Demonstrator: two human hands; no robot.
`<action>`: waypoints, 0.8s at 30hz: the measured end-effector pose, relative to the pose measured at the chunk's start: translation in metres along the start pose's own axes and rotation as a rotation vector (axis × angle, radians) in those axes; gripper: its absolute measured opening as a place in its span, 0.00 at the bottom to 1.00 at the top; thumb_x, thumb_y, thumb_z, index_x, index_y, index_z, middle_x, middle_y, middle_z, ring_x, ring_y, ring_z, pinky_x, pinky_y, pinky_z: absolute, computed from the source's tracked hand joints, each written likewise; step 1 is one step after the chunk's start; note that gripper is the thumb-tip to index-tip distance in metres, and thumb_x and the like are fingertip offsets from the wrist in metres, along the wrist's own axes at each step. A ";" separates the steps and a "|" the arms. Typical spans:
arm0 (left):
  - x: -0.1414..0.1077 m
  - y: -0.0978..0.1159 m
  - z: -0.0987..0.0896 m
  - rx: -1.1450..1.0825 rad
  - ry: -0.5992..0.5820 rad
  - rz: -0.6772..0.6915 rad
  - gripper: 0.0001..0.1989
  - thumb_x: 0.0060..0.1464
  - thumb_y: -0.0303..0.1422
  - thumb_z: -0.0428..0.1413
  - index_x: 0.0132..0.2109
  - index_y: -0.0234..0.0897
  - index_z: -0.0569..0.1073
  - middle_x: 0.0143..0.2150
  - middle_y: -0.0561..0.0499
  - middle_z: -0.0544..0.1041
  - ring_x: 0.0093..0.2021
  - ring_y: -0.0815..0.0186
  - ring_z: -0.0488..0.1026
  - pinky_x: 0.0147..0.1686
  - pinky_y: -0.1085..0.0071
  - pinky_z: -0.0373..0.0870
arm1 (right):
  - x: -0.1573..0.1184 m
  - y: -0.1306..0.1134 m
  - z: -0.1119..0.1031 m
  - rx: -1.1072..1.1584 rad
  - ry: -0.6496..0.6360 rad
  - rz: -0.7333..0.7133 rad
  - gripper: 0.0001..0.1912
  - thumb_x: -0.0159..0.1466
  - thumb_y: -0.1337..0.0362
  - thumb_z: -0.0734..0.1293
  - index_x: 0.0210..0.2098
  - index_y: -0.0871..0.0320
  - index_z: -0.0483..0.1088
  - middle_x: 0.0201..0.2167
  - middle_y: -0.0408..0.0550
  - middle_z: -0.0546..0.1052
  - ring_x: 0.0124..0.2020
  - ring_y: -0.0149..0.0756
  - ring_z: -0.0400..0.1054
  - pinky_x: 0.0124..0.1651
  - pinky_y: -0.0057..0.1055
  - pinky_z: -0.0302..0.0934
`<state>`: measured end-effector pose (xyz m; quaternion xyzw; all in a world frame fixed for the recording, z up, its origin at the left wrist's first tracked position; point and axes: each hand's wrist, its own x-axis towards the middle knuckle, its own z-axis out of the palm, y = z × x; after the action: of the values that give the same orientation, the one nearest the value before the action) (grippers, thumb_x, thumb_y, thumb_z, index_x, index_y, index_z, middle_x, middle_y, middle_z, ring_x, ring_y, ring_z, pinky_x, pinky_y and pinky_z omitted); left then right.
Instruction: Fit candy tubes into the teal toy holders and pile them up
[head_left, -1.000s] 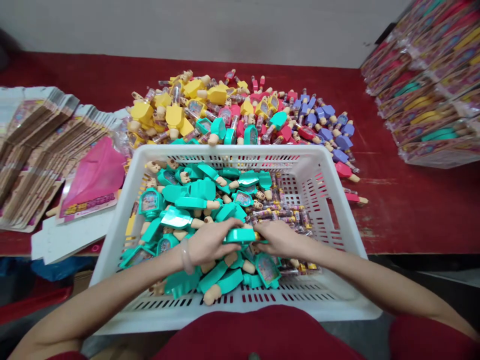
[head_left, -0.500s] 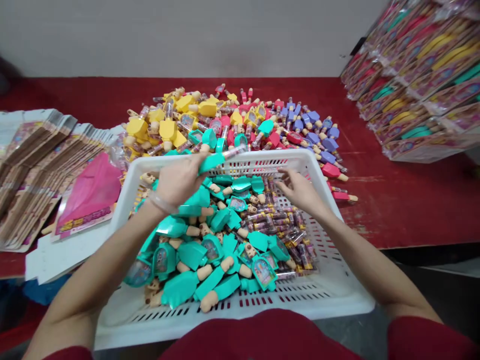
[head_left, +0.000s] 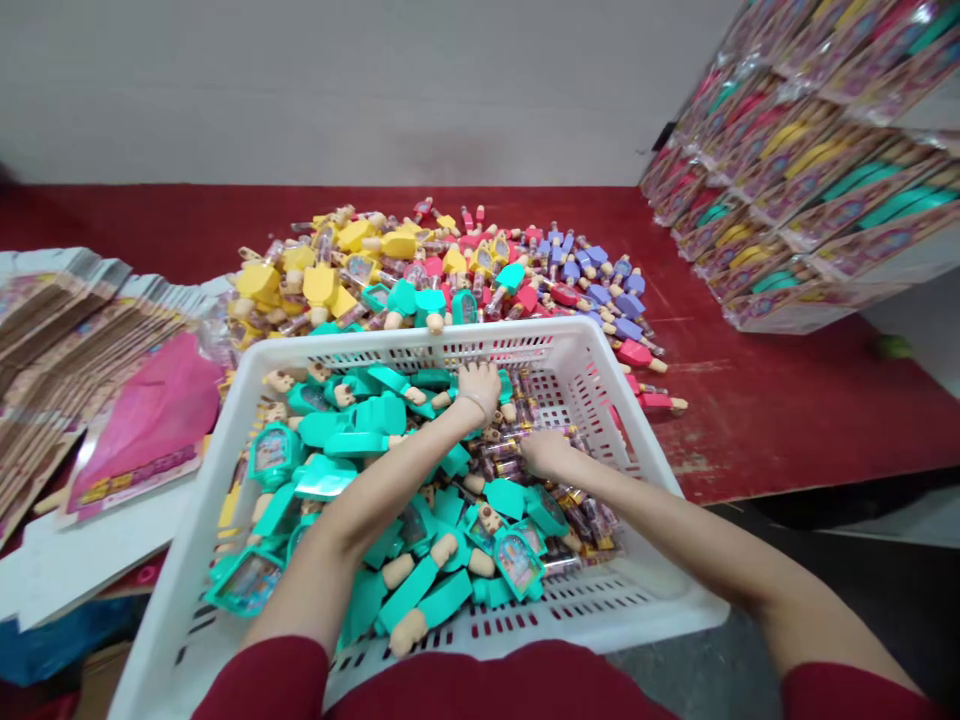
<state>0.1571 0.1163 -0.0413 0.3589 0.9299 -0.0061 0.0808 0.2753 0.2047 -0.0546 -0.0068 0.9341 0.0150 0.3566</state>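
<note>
While both arms extend over the white basket [head_left: 352, 343], the left hand [head_left: 480, 388] is down near its far wall, at the edge of the teal pieces [head_left: 506, 498]. The right hand [head_left: 546, 452] is lower over the clear tubes [head_left: 600, 520], just beside the teal pieces. The stage in hand is judged to be a reach into the contents with both hands. The state of either grip cannot be told: the left fingers bend downward with their tips obscured, and the right fingers are curled out of sight. No held item can be confirmed.

The teal pieces fill the left and middle of the basket, with pale knobbed ends pointing in various directions; the tubes lie toward the right. Beyond the far rim, yellow pieces [head_left: 321, 285] and purple pieces [head_left: 628, 305] lie heaped on the red desk [head_left: 750, 440]. Folded cards [head_left: 75, 370] are at the left and packaged stacks [head_left: 795, 220] at the right.

Any lift from this position calls for a grip on a single item, since neighbouring items overlap and could snag or be dragged along.
</note>
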 end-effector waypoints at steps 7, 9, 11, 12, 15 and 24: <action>0.008 0.002 0.012 -0.057 -0.033 -0.106 0.18 0.60 0.40 0.53 0.52 0.31 0.69 0.50 0.43 0.71 0.50 0.59 0.70 0.50 0.54 0.68 | -0.004 0.020 -0.025 -0.043 -0.021 -0.024 0.15 0.56 0.63 0.66 0.39 0.64 0.77 0.38 0.64 0.79 0.43 0.53 0.74 0.41 0.39 0.66; 0.013 0.021 0.012 -0.094 -0.024 -0.128 0.21 0.60 0.41 0.53 0.55 0.32 0.67 0.51 0.42 0.71 0.51 0.57 0.70 0.51 0.52 0.67 | -0.006 0.018 -0.027 -0.047 -0.014 -0.056 0.16 0.58 0.62 0.64 0.40 0.65 0.77 0.39 0.65 0.78 0.42 0.53 0.74 0.40 0.38 0.67; 0.016 0.039 0.013 -0.134 -0.031 -0.139 0.21 0.60 0.41 0.53 0.56 0.33 0.66 0.53 0.42 0.70 0.51 0.57 0.69 0.51 0.52 0.67 | -0.007 0.013 -0.024 -0.040 0.016 -0.090 0.18 0.60 0.61 0.62 0.42 0.67 0.76 0.41 0.67 0.78 0.43 0.53 0.73 0.42 0.38 0.66; 0.016 0.046 0.013 -0.155 -0.040 -0.137 0.20 0.60 0.39 0.53 0.56 0.33 0.66 0.53 0.42 0.69 0.51 0.58 0.70 0.50 0.53 0.68 | -0.007 0.009 -0.021 -0.031 0.036 -0.107 0.19 0.62 0.60 0.60 0.43 0.67 0.75 0.41 0.67 0.77 0.44 0.52 0.73 0.42 0.38 0.66; 0.012 0.053 0.013 -0.220 -0.066 -0.104 0.19 0.60 0.36 0.54 0.56 0.33 0.66 0.54 0.42 0.68 0.50 0.59 0.70 0.47 0.57 0.71 | -0.007 -0.007 -0.007 0.017 0.102 -0.155 0.21 0.64 0.58 0.57 0.46 0.66 0.73 0.42 0.65 0.77 0.45 0.51 0.73 0.44 0.38 0.65; -0.041 -0.025 -0.036 -0.475 -0.236 0.076 0.26 0.47 0.32 0.60 0.53 0.30 0.64 0.46 0.42 0.73 0.43 0.58 0.73 0.39 0.67 0.71 | 0.001 -0.014 0.011 0.106 0.104 -0.154 0.23 0.63 0.60 0.57 0.55 0.63 0.65 0.41 0.64 0.77 0.43 0.54 0.73 0.40 0.43 0.66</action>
<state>0.1652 0.0733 -0.0009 0.3611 0.8753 0.1735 0.2709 0.2821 0.1910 -0.0637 -0.0605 0.9475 -0.0626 0.3077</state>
